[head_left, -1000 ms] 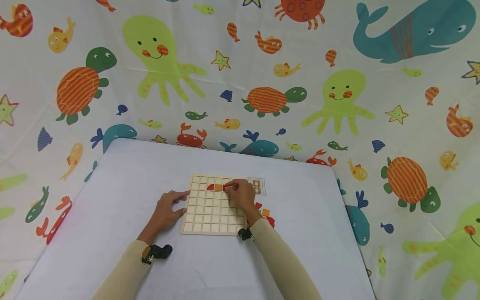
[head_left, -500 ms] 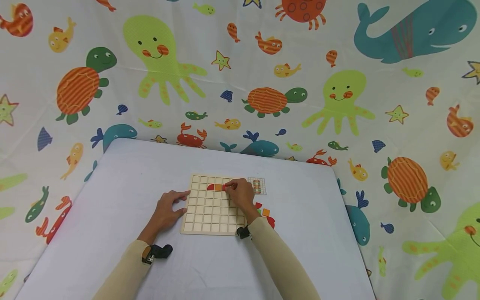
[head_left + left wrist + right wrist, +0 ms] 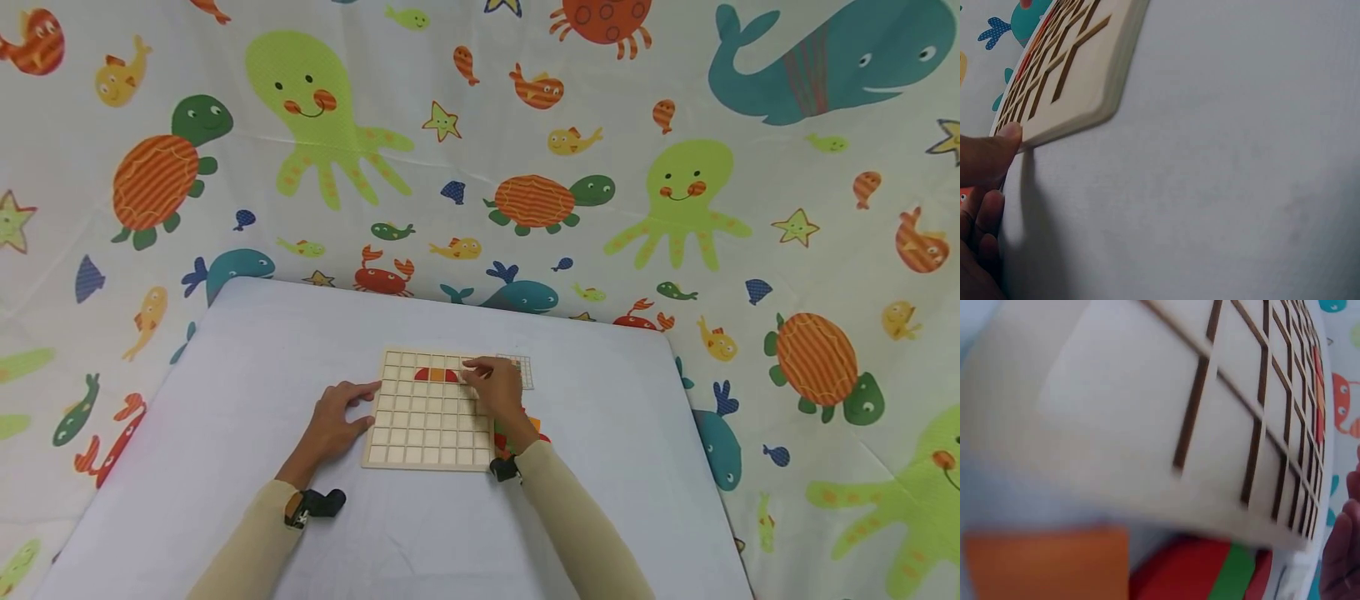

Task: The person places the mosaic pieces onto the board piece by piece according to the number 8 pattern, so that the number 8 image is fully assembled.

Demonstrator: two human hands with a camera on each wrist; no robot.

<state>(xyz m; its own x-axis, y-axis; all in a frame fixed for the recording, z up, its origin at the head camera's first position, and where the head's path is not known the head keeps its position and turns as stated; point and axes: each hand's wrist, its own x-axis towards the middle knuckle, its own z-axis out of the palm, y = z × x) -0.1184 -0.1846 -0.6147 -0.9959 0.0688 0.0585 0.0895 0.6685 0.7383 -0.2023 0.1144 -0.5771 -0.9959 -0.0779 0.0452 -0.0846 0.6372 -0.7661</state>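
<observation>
A wooden grid board (image 3: pixel 427 433) lies on the white table (image 3: pixel 262 350). In its second row sits a short run of red and orange tiles (image 3: pixel 437 375). My left hand (image 3: pixel 358 406) rests with straight fingers against the board's left edge; in the left wrist view the thumb (image 3: pixel 994 153) touches the board's rim (image 3: pixel 1085 106). My right hand (image 3: pixel 480 371) lies over the board's right edge, just right of the tiles, with nothing visibly held. The right wrist view shows the board (image 3: pixel 1147 412) close up, with its fingers (image 3: pixel 1341 550) at the far right.
A small pattern card (image 3: pixel 527 371) peeks out behind my right hand. Loose tiles lie right of the board: an orange one (image 3: pixel 1047 562), a red one (image 3: pixel 1179 575) and a green one (image 3: pixel 1233 575). A sea-animal cloth (image 3: pixel 675 192) hangs behind the table.
My right hand has left the red tile in the second row and slid to the right, over the board's edge. The left hand has stayed put.
</observation>
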